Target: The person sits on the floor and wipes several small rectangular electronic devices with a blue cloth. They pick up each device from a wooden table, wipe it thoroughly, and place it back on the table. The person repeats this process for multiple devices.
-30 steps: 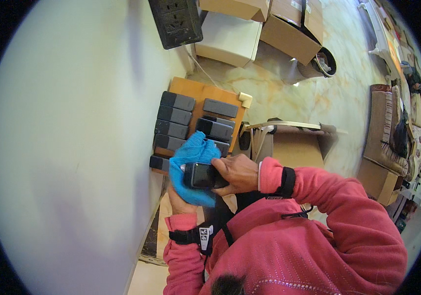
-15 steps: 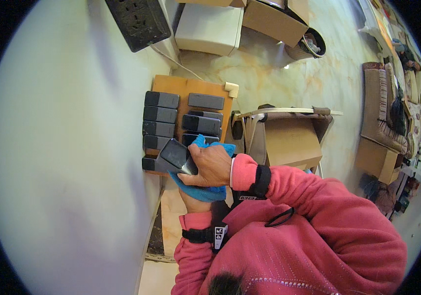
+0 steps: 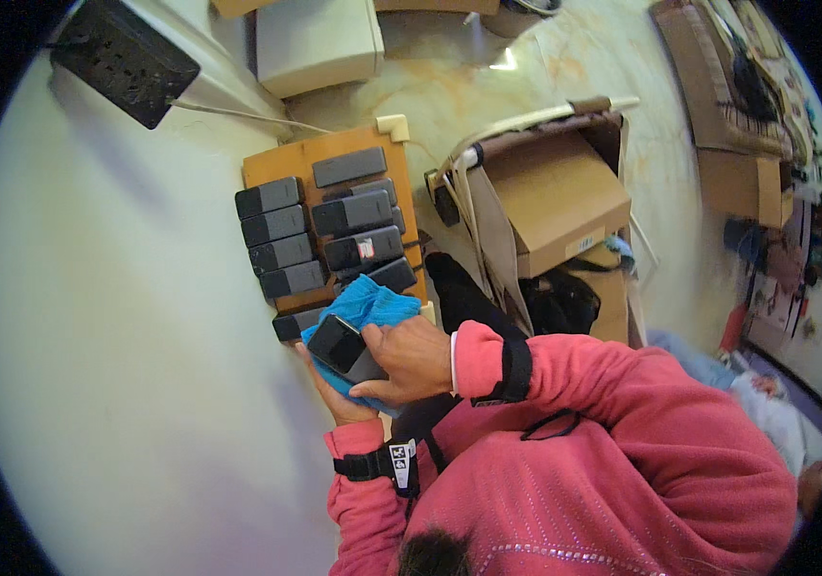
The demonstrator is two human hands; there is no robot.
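- Compared with half a second ago, the dark rectangular device [image 3: 342, 344] has been drawn a little toward the person, off the stack's edge, and the blue cloth [image 3: 369, 305] now shows more above it.
- The right hand [image 3: 409, 360] lies over the device, its fingers [image 3: 369, 392] closed around the near end, gripping it.
- The left hand [image 3: 334, 396] sits underneath, cupping cloth and device from below; its fingers are mostly hidden, though it holds the bundle.
- The device is held just at the near edge of the wooden board [image 3: 300, 161], touching the cloth and just beside the nearest block.
- On the board lie rows of dark grey rectangular blocks [image 3: 281, 226], packed side by side in two columns.
- The board rests on a pale table [image 3: 94, 336], which fills the left of the view; a black power strip [image 3: 123, 62] with a cable lies at its far end.
- To the right of the board stands an open cardboard box [image 3: 555, 187] on a marbled floor [image 3: 526, 67], with further boxes beyond.
- Both wrists carry black straps over pink sleeves.
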